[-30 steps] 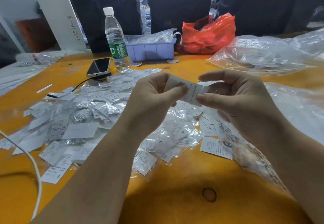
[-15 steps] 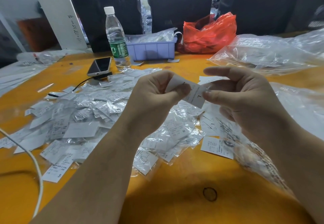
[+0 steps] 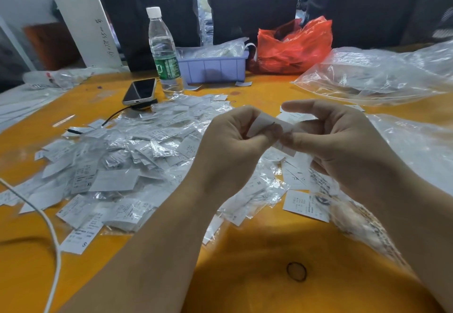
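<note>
While the left hand and right hand hover above the orange table, both pinch one small paper label between thumb and fingertips. It looks feather-light, limp and easily creased, so a gentle hold at the edges suits it best. Beyond lies a pile of bagged labels, then a water bottle.

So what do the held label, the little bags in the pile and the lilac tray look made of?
The label looks like thin matt white paper or fabric tape; it curves softly, so either fits. The little bags look like clear glossy plastic film, crinkled with bright glints. The tray looks like moulded matt plastic, with ribbed walls.
</note>
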